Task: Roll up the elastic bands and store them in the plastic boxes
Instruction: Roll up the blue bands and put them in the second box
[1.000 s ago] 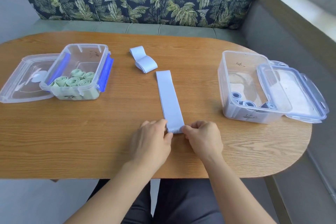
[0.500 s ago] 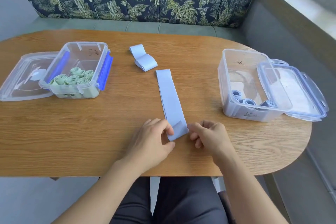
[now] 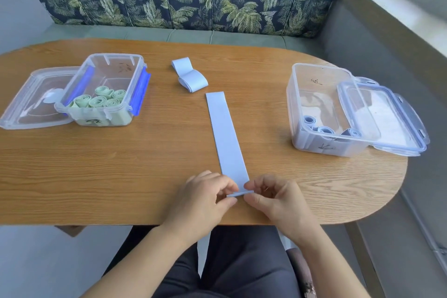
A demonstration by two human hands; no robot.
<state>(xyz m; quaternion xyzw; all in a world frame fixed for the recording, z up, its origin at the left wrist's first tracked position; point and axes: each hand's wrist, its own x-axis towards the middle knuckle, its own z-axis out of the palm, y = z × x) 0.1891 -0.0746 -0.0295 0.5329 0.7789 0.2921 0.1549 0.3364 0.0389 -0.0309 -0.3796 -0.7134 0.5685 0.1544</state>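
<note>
Table: green-roll box, blue-roll box

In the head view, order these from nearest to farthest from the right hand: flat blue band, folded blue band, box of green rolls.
1. flat blue band, its near end pinched by the right hand.
2. folded blue band, farther back, near the middle.
3. box of green rolls, far left.

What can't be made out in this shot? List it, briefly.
1. Head view: how far the near end of the blue band is rolled; the left hand and right hand cover it.
2. Head view: count of blue rolls in the right box; its lid overlaps them.
3. Head view: writing on the left box; too small.
</note>
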